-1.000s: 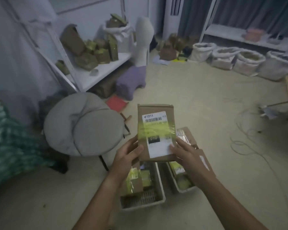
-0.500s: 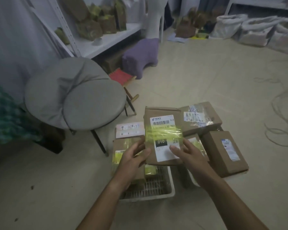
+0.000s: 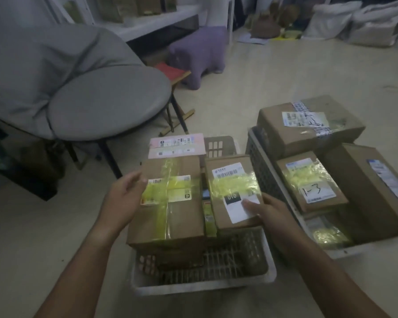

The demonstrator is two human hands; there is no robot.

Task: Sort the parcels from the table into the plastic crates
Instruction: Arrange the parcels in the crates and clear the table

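Your left hand point(image 3: 126, 198) sits at about 9 o'clock of the near crate point(image 3: 202, 281), fingers loosely extended against the left edge of the big taped parcel point(image 3: 170, 200), touching it rather than gripping it. That parcel lies high in the crate, with a pink-labelled parcel point(image 3: 176, 145) just behind it at 12 o'clock. Use this hand as a stop so the stack does not slide left while you seat the next one.

At the centre, the parcel marked 010 point(image 3: 233, 191) rests in the right half of the same crate, close beside the big one, a narrow gap between them. Your right hand point(image 3: 271, 214) is at its 4 o'clock corner, fingers laid flat over the white label and the thumb hidden below, so I cannot tell whether you pinch the edge. Lower that corner until the parcel lies level, then lift the fingers straight off; dragging them could tilt it toward the crate's right wall.

Further right, the second crate point(image 3: 260, 161) holds several parcels, one marked 1-3 point(image 3: 310, 182), piled above the rim. Keep your forearm away from them.
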